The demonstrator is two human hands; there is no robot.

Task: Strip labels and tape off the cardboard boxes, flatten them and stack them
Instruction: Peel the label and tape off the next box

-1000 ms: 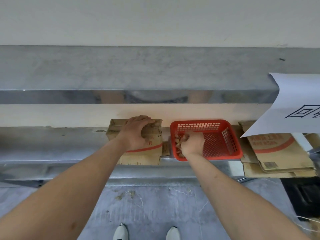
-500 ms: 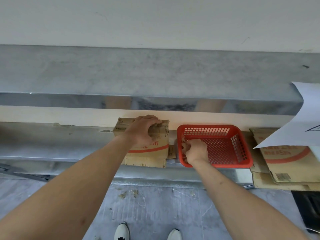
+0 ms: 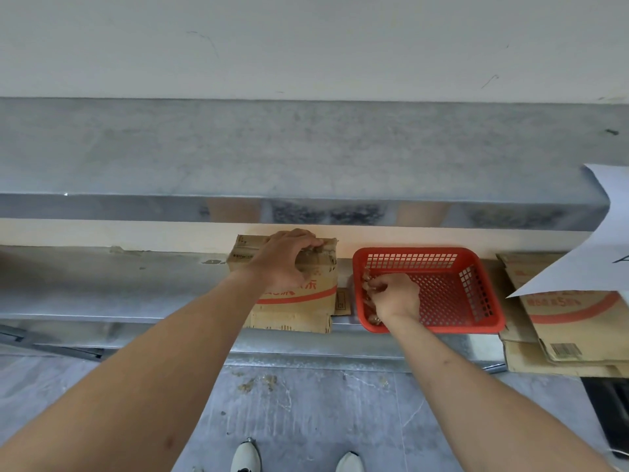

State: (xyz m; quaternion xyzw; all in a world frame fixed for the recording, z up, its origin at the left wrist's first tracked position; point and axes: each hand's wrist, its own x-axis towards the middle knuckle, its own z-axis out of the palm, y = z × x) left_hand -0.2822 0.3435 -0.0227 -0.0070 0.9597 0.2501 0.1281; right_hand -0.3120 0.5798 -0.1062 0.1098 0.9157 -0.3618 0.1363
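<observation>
Nearby, left hand gripping cardboard box, right hand pinching tape scraps in red basket, flattened boxes rightward

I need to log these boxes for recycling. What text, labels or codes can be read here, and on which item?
Left cardboard box: red printed characters above a red band, partly hidden by the left hand; not readable.
Its small printed label: too small to read.
Flattened boxes on the right: red characters, blurred; a barcode, digits unreadable.
White paper sheet: only a fragment of a black stroke shows.
Red basket: no text.
</observation>
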